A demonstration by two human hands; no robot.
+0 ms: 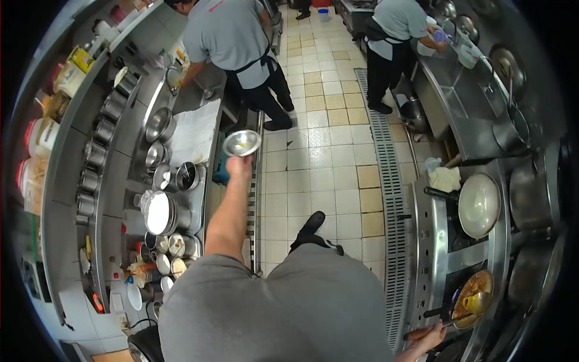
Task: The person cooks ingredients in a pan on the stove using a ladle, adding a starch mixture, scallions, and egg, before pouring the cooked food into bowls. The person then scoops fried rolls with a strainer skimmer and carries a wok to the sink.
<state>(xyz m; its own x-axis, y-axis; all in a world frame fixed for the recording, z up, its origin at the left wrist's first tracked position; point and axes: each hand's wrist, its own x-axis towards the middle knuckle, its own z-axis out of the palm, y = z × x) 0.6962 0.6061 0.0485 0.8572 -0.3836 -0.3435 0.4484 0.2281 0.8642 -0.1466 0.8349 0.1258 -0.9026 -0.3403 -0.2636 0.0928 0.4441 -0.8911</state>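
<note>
Metal bowl (242,143), upper left of centre: the left hand (239,165) holds its lower edge, exact finger placement hidden. Ladle (477,303), lower right: the nearer right hand (427,339) grips it, fingers curled, long axis running rightward and slightly up into the pan (491,289)

A person in a grey shirt and dark apron (226,33) stands at the far left, another person (395,30) at the right beside a steel sink counter (476,127). On the left desk (197,208) sit metal bowls (160,125) and stacked white plates (158,213). Metal pots (95,153) line a wall shelf; red-lidded tubs (42,137) stand above. A slotted drain (386,181) crosses the tiled floor (319,158). A pale pan (479,206) rests on the stove near a crumpled cloth (445,180).
</note>
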